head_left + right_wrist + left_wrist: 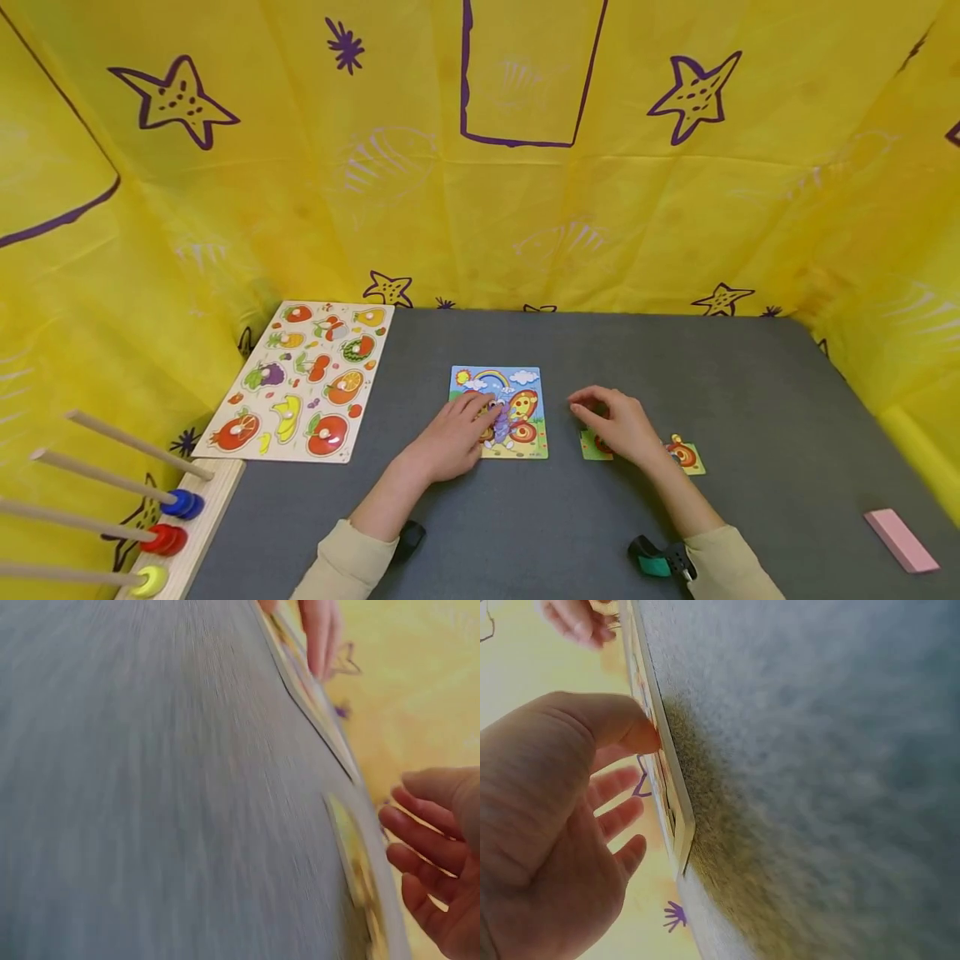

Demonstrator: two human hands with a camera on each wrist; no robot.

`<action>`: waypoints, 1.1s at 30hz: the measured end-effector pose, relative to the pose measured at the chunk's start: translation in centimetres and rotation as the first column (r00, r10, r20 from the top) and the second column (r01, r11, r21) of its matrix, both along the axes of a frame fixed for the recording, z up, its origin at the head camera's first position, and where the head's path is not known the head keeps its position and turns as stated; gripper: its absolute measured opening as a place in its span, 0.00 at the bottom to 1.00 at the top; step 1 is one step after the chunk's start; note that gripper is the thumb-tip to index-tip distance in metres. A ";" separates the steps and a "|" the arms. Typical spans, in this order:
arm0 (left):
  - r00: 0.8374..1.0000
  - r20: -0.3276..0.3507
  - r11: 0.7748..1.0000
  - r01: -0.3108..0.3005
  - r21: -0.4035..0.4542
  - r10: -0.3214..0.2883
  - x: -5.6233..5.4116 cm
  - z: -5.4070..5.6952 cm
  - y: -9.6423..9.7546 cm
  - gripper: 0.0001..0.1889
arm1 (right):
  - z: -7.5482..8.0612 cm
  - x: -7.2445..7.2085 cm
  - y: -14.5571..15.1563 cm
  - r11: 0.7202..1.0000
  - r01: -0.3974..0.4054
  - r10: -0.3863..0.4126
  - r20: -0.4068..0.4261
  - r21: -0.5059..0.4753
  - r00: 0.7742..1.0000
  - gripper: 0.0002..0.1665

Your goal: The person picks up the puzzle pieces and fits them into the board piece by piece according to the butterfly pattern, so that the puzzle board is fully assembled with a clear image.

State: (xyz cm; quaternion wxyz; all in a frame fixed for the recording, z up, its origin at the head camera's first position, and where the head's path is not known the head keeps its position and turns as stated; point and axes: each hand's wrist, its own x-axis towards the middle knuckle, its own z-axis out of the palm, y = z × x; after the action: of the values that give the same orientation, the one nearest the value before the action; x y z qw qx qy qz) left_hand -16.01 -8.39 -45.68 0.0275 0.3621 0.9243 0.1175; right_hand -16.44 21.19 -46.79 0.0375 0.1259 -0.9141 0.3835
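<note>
A square butterfly puzzle (523,417) lies on the dark table in the head view. My left hand (448,442) rests over its left side, fingers extended across the picture. In the left wrist view, the thumb (634,724) touches the board's edge (679,810). My right hand (621,427) hovers right of the puzzle with fingers slightly bent. Beneath it, partly hidden, is a green puzzle piece (595,447); another orange-and-green piece (684,457) lies beside the wrist. The right wrist view shows nothing between the fingers (431,840), apart from a blurred piece (351,851).
A fruit knob puzzle (303,395) lies at the left. In front of it stands a wooden peg base (206,512) with upright rods and blue, red and yellow rings. A pink block (900,540) lies at the far right. Yellow patterned cloth (480,225) walls the table.
</note>
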 end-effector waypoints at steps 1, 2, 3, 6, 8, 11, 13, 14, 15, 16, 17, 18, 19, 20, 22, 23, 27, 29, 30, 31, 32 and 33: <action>1.000 -0.003 1.000 -0.001 0.027 0.001 0.2 0.0 -0.2 0.28 | 0.0 0.3 0.6 1.000 -0.003 0.004 -0.019 0.022 1.000 0.08; 1.000 0.002 0.999 -0.009 0.051 0.009 0.5 0.0 -0.5 0.28 | 0.1 0.6 1.2 0.999 -0.010 0.011 -0.039 0.046 0.999 0.08; 1.000 0.015 0.997 -0.019 0.078 0.018 0.9 0.0 -0.8 0.27 | 0.1 0.9 1.7 0.997 -0.018 0.022 -0.060 0.069 0.998 0.09; 0.997 0.064 0.990 -0.059 0.125 0.051 2.2 0.3 -1.9 0.28 | 0.0 1.9 2.9 0.992 -0.058 0.070 -0.104 0.116 0.992 0.14; 0.989 0.124 0.988 -0.093 0.126 0.077 3.2 0.4 -2.6 0.31 | -0.1 2.4 3.4 0.988 -0.082 0.097 -0.108 0.134 0.989 0.18; 0.976 0.198 0.988 -0.111 0.106 0.088 4.4 0.5 -3.5 0.34 | -0.3 2.9 3.6 0.984 -0.094 0.111 -0.108 0.154 0.988 0.21; 0.967 0.241 0.990 -0.112 0.090 0.088 4.9 0.4 -4.0 0.36 | -0.4 3.1 3.6 0.982 -0.095 0.114 -0.111 0.165 0.987 0.22; 0.963 0.257 0.990 -0.111 0.085 0.086 5.1 0.4 -4.2 0.36 | -0.4 3.1 3.6 0.982 -0.093 0.113 -0.113 0.167 0.987 0.22; 0.958 0.274 0.990 -0.111 0.082 0.085 5.3 0.4 -4.4 0.37 | -0.5 3.1 3.5 0.982 -0.090 0.111 -0.114 0.168 0.987 0.22; 0.955 0.285 0.991 -0.111 0.080 0.084 5.5 0.4 -4.5 0.37 | -0.5 3.1 3.5 0.982 -0.087 0.107 -0.112 0.168 0.988 0.22; 0.953 0.293 0.991 -0.111 0.079 0.083 5.6 0.4 -4.6 0.37 | -0.5 3.1 3.5 0.983 -0.083 0.102 -0.108 0.166 0.989 0.23; 0.951 0.298 0.991 -0.110 0.079 0.082 5.7 0.5 -4.7 0.37 | -0.4 3.1 3.4 0.984 -0.078 0.094 -0.096 0.162 0.991 0.23; 0.950 0.302 0.991 -0.110 0.082 0.080 5.8 0.5 -4.7 0.37 | -0.3 3.0 3.4 0.985 -0.074 0.088 -0.083 0.158 0.993 0.23; 0.949 0.305 0.991 -0.109 0.083 0.079 5.8 0.5 -4.8 0.37 | -0.2 3.0 3.4 0.986 -0.073 0.084 -0.067 0.148 0.994 0.23; 0.950 0.302 0.992 -0.105 0.076 0.077 5.8 0.5 -4.8 0.36 | 0.0 2.9 3.3 0.989 -0.076 0.082 -0.041 0.124 0.996 0.20; 0.950 0.303 0.992 -0.101 0.072 0.075 5.8 0.4 -4.8 0.36 | 0.1 2.8 3.2 0.991 -0.080 0.083 -0.024 0.105 0.996 0.19; 0.946 0.317 0.994 -0.089 0.056 0.067 5.8 0.3 -4.9 0.35 | 0.5 2.3 2.3 0.996 -0.093 0.093 0.033 0.010 0.995 0.09; 0.943 0.328 0.995 -0.086 0.053 0.064 5.7 0.3 -4.9 0.34 | 0.8 1.9 1.1 0.996 -0.084 0.087 0.082 -0.042 0.993 0.08; 0.941 0.333 0.995 -0.085 0.052 0.063 5.7 0.3 -5.0 0.34 | 0.8 1.7 0.4 0.995 -0.079 0.085 0.100 -0.064 0.991 0.08; 0.940 0.335 0.995 -0.083 0.051 0.061 5.7 0.3 -5.0 0.33 | 0.8 1.5 -0.3 0.994 -0.074 0.084 0.121 -0.086 0.989 0.08; 0.940 0.336 0.996 -0.079 0.049 0.058 5.7 0.3 -5.0 0.33 | 0.8 1.3 -1.2 0.992 -0.069 0.083 0.137 -0.104 0.987 0.09; 0.940 0.338 0.996 -0.076 0.049 0.056 5.7 0.2 -5.0 0.33 | 0.8 1.1 -2.0 0.991 -0.065 0.082 0.147 -0.118 0.986 0.09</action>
State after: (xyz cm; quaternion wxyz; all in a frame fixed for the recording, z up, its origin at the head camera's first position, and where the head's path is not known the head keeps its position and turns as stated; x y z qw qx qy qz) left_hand -10.35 -13.39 -45.43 0.1697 0.3062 0.9136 0.2067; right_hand -15.29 19.19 -46.00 -0.0393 0.1279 -0.8859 0.4442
